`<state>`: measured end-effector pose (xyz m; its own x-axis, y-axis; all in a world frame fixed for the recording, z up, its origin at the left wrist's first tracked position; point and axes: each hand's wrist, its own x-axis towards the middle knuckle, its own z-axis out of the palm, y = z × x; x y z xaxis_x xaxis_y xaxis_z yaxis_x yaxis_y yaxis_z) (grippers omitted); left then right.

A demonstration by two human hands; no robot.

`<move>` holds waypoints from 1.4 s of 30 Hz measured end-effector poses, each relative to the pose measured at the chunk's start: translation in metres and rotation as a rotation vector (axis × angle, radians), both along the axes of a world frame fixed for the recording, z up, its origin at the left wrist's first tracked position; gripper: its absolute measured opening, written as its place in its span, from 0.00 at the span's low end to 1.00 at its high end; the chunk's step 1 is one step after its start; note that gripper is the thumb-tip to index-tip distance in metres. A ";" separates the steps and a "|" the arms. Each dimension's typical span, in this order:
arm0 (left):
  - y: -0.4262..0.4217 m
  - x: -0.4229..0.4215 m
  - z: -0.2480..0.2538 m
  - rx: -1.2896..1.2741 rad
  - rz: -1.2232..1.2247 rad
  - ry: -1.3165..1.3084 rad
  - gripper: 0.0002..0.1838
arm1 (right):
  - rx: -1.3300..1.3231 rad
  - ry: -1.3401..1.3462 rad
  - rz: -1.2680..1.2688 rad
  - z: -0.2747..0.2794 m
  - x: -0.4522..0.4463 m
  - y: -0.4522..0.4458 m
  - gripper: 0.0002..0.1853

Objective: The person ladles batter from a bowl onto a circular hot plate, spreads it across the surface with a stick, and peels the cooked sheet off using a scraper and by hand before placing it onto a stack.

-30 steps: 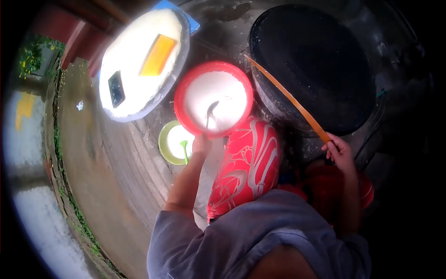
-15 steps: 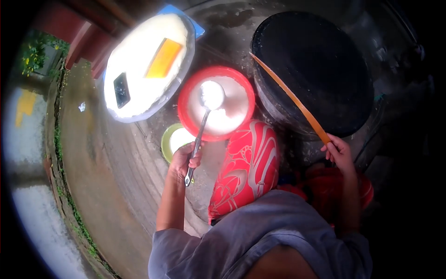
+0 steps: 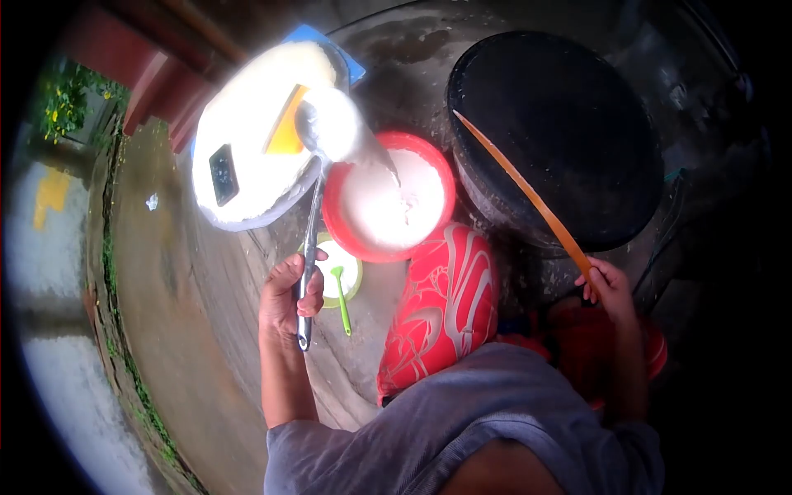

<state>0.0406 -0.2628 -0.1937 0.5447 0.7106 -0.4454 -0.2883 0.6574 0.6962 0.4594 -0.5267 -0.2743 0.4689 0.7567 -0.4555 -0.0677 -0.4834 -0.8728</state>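
Observation:
My left hand point(image 3: 290, 290) is closed around the handle of a metal ladle point(image 3: 311, 235). The ladle's bowl is raised at the left rim of a red basin point(image 3: 332, 221), and white liquid streams from it into the white batter-like liquid point(image 3: 384, 219) inside. In my right hand point(image 3: 608, 289) is the lower end of a long, flat wooden stick point(image 3: 524, 186). Its pointed tip reaches over a large, round black surface point(image 3: 569, 124), like a griddle. Whether the stick touches that surface I cannot tell.
A small green bowl point(image 3: 358, 286) of white contents, with a green spoon point(image 3: 342, 304), stands below the basin. At upper left, a round white-topped tray point(image 3: 247, 107) bears a dark phone-like rectangle point(image 3: 223, 174) and a yellow-orange block point(image 3: 285, 132). My red-clad knee point(image 3: 441, 309) is beside the basin.
My left hand has moved slightly left and lifted the ladle from over the basin's middle to its upper-left rim, tipping out white liquid. The right hand and stick stay nearly the same.

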 end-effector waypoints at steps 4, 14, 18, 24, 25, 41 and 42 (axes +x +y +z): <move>0.003 0.008 -0.001 -0.052 0.030 -0.039 0.17 | 0.016 -0.021 0.019 -0.006 0.001 -0.009 0.16; -0.004 0.043 -0.169 0.760 -0.338 1.168 0.14 | 0.059 0.055 0.067 -0.020 -0.009 -0.005 0.17; 0.007 0.063 -0.166 0.781 -0.554 1.549 0.16 | 0.058 0.049 0.079 -0.024 -0.011 -0.004 0.17; 0.014 0.064 -0.211 0.776 -0.527 1.555 0.13 | 0.021 0.048 0.071 -0.022 -0.017 0.012 0.17; 0.016 0.056 -0.213 0.783 -0.616 1.549 0.13 | 0.021 0.047 0.079 -0.026 -0.015 0.013 0.17; 0.029 0.066 -0.211 -0.559 -0.154 0.256 0.11 | 0.073 0.082 0.046 -0.025 -0.018 0.019 0.18; 0.026 0.055 -0.208 -0.577 -0.148 0.185 0.11 | 0.072 0.085 0.027 -0.024 -0.018 0.019 0.18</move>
<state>0.0960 -0.2372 -0.4017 0.4959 0.2508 -0.8314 -0.0742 0.9661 0.2472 0.4419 -0.5079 -0.2987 0.4097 0.8007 -0.4372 -0.1308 -0.4227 -0.8968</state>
